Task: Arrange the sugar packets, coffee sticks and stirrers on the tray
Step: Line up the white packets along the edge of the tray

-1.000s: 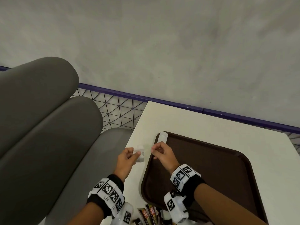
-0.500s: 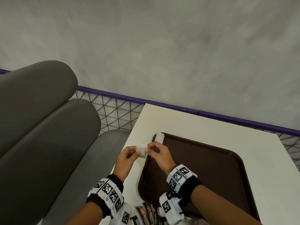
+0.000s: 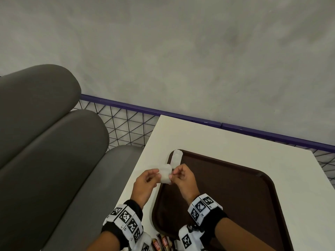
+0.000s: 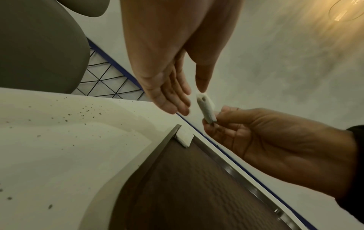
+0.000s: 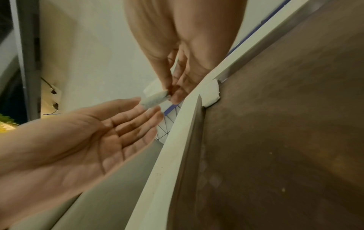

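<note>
1. Head view: both hands meet over the brown tray's (image 3: 253, 205) left rim, sharing a white sugar packet (image 3: 165, 173); another packet (image 3: 176, 157) lies across the tray's far-left corner on the desk (image 3: 217, 140).
2. Left wrist view: the left hand (image 4: 167, 87) has straight fingers, thumb touching the packet's top.
3. Right wrist view: the right hand (image 5: 177, 74) pinches the packet's end.

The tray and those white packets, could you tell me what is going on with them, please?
A person holds a white packet between both hands above the tray's left edge. The right hand pinches one end; the left hand touches the other with nearly straight fingers. Another packet lies across the tray's far left corner. Coffee sticks wait near the wrists.
</note>
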Demonstrator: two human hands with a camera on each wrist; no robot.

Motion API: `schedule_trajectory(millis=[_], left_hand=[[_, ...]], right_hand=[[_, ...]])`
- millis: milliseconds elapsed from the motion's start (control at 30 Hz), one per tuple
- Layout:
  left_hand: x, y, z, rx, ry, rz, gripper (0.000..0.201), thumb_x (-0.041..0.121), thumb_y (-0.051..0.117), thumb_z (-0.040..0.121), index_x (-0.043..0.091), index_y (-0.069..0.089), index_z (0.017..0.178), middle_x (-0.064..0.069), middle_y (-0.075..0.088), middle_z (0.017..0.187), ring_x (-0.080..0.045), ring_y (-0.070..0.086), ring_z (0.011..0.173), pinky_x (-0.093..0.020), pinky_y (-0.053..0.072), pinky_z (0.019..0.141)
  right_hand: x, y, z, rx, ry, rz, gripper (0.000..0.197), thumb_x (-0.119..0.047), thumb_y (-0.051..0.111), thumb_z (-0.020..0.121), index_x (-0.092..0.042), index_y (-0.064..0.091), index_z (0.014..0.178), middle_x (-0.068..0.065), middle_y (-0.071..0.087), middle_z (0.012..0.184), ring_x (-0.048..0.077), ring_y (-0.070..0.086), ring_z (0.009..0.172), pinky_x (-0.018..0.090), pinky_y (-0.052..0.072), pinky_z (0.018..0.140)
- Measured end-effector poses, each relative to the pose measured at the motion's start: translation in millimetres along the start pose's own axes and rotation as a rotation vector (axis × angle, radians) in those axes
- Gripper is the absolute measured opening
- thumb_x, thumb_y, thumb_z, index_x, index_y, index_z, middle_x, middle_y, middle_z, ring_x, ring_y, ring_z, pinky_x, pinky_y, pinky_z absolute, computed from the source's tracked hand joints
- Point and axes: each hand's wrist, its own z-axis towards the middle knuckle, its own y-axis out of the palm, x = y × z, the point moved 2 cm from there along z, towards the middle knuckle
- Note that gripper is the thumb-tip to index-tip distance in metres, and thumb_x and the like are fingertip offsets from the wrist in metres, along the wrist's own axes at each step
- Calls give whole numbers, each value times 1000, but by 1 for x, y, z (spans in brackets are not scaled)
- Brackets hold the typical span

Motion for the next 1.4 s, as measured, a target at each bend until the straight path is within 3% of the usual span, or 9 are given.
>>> schedule_trajectory(millis=[200,333,533,700,867,1033,1233,1333,1400], left_hand=[[-4,-16,4,50,-37,-37,20,12,62,88,13,63,108,-9,69,101,-22,66,94,-29,50,84],[-2,-33,3,59,-39,-49,20,7,60,88,8,63,108,-12,68,99,-21,65,90,-24,49,79],[-1,-50,-4,78,-30,-31,18,5,61,88,8,64,106,-11,68,96,-19,65,87,-21,49,76],[0,-54,-7,56,-25,-4,15,6,63,86,13,65,100,-12,69,94,-21,65,86,-21,50,75],[2,-57,-13,7,-39,67,17,6,64,85,11,68,101,-5,72,87,-16,63,81,-21,48,73],[2,-72,-26,-72,-53,170,16,10,64,86,16,67,101,-4,69,93,-14,61,83,-18,45,70],[-9,-104,-51,-217,-105,314,26,4,66,83,21,62,102,-3,62,104,-8,58,83,-8,44,67],[-30,-124,-82,-336,-150,525,31,13,71,80,33,58,100,1,58,111,-12,56,88,-18,45,83],[-52,-144,-129,-355,-185,677,34,16,69,83,37,53,104,4,54,117,-13,53,96,-16,42,83]], right_hand=[[25,-21,40,211,43,-281,33,10,57,79,-21,55,68,-2,57,74,21,57,77,41,54,75],[39,-19,56,240,41,-391,33,12,53,80,-20,57,73,2,57,79,19,55,78,12,47,62],[46,-12,61,244,35,-531,24,14,50,78,-4,64,86,8,55,89,18,51,76,1,40,60],[45,-13,61,235,53,-619,18,8,54,82,4,65,95,15,58,97,14,47,71,5,37,59],[38,-15,57,122,68,-724,28,2,55,85,-1,62,112,17,49,116,21,51,91,15,36,77],[27,-14,26,122,-106,-712,32,5,53,83,-6,59,113,2,43,102,22,47,106,24,39,88],[12,11,-32,-276,-251,-790,26,1,51,85,-12,61,105,-12,43,91,-5,42,86,9,34,81],[12,30,-73,-569,-262,-906,25,-3,52,86,-11,61,108,-8,48,92,6,45,92,13,35,85],[19,50,-123,-772,-202,-1046,31,-12,54,87,-13,57,118,2,53,106,16,43,106,25,36,95]])
